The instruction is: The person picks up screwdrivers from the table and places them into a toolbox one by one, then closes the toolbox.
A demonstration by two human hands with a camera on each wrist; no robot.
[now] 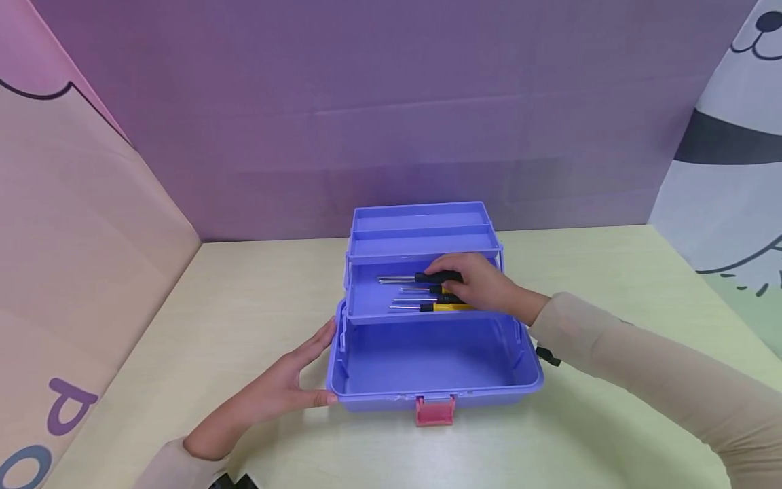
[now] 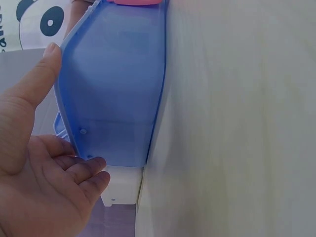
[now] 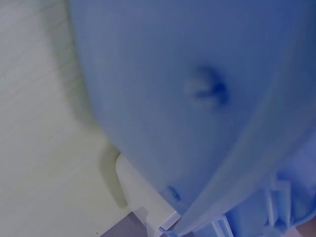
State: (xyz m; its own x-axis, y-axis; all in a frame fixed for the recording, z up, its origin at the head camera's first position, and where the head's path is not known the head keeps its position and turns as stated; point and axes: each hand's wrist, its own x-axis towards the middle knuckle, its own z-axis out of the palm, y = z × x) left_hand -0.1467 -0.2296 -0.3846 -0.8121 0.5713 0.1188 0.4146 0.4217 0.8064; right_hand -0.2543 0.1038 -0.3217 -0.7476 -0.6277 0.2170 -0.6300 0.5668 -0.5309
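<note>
A blue-purple toolbox [image 1: 427,356] stands with its two stepped trays raised over the deep bottom. Several screwdrivers lie side by side in the lower tray [image 1: 366,295], shafts to the left, with black or black-and-yellow handles. My right hand [image 1: 482,282] reaches over this tray and pinches the black handle of the rearmost screwdriver [image 1: 421,278]; its palm hides other handle ends. Against the box's left side rests my left hand [image 1: 275,387], thumb at the front corner and fingers farther back. The left wrist view shows its thumb touching the rim. My right fingers are out of the right wrist view.
The upper tray [image 1: 421,241] rises at the back, near a purple backdrop [image 1: 366,136]. A pink latch [image 1: 435,411] hangs at the front. Behind the box, a white part [image 2: 122,185] shows low down. The pale wooden table [image 1: 256,292] extends around the box.
</note>
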